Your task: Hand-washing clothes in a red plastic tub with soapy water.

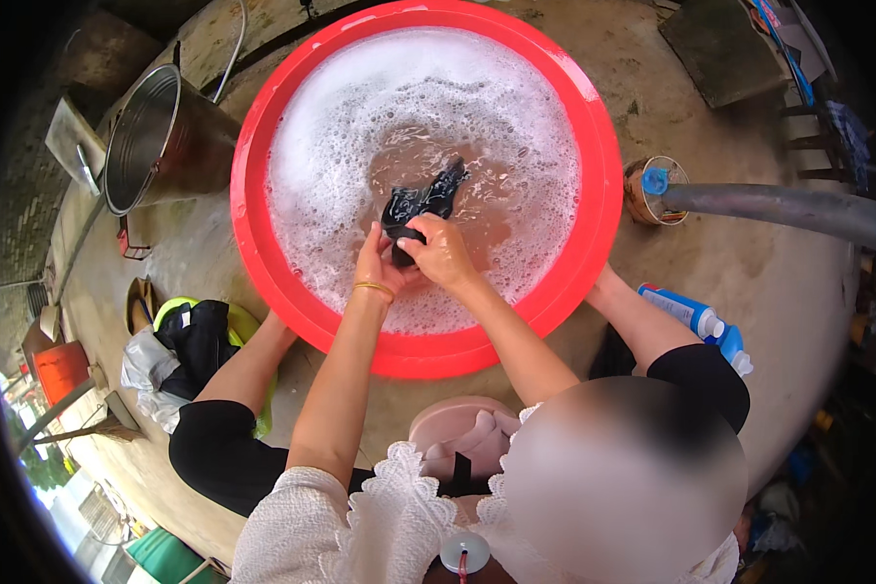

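A large red basin (246,209) holds murky water under thick white suds. Over the water, both hands grip a small, wet black cloth (423,202), narrow like a sock. My left hand (378,265), with a gold bangle at its wrist, closes round the near end from the left. From the right, my right hand (442,253) pinches the same end, its fingers bent against the cloth. The far part trails away toward the middle of the basin, lying in the water. Some of the left fingers are hidden behind the cloth and the right hand.
Left of the basin stands a metal bucket (170,146). A lime-green tub (238,326) with black clothing and a plastic bag lies by my left leg. At right are a small pail (655,192), a grey pipe (779,209) and blue-and-white bottles (686,310).
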{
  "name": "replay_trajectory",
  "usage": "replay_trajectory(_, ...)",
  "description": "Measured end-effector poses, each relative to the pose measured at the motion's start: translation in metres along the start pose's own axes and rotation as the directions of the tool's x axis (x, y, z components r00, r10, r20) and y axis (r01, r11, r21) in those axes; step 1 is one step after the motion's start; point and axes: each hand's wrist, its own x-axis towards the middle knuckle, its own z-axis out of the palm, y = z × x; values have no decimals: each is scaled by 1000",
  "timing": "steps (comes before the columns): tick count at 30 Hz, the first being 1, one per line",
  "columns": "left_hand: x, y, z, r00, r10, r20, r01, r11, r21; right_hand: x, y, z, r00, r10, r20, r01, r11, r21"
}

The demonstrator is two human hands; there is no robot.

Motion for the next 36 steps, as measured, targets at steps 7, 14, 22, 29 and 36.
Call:
replay_trajectory(7,-8,-13,-9,978,48,-202,-39,998,47,39,71,-22,965,243,99,-150,819,-554)
replay_trajectory(14,-15,-20,0,996,-79,28,79,997,12,-59,-41,11,975,-77,208,122,969,-213)
replay_trajectory(22,-15,-70,18,975,136,174,-70,938,-340,-28,-1,-3,994,100,-50,-112,890,-441)
replay_trajectory(29,-11,-49,-61,962,116,-247,-55,969,242,-25,104,-78,942,296,-158,-331,743,-581)
replay_trajectory(36,13,-57,-32,994,-27,-104,29,999,23,-46,52,1,959,273,70,-280,949,141)
